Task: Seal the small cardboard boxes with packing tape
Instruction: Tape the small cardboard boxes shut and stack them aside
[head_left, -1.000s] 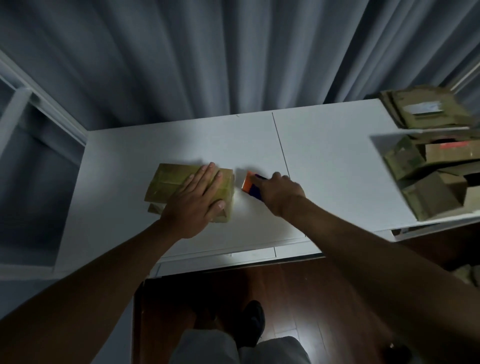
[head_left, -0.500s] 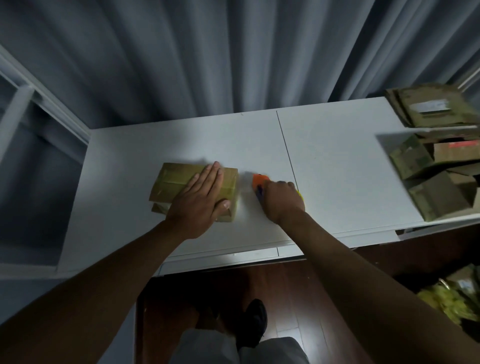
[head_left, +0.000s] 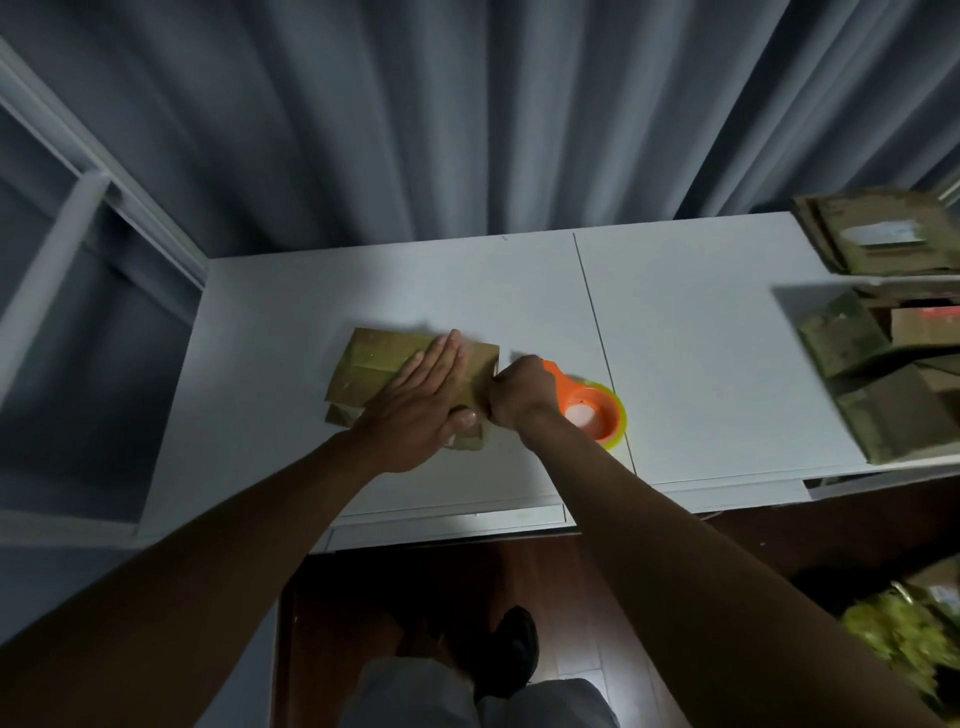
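Note:
A small brown cardboard box (head_left: 374, 364) lies flat on the white table (head_left: 291, 322), left of centre. My left hand (head_left: 426, 400) presses down on its top with straight fingers, the thumb at the near right corner. My right hand (head_left: 519, 395) grips the handle of an orange tape dispenser (head_left: 587, 405) with a yellowish tape roll. The dispenser's head sits against the box's right side; the roll end points right. The dispenser's front is hidden behind my right hand.
Several more cardboard boxes (head_left: 883, 364) are piled at the table's right end, with another stack (head_left: 883, 234) behind them. Grey curtains hang behind the table. A white shelf frame (head_left: 78, 208) stands at the left. Greenish packing material (head_left: 904, 629) lies on the floor at the lower right.
My right hand has moved left with the dispenser, from a gap beside the box up against its right side, and the roll now shows. My left hand stays flat on the box.

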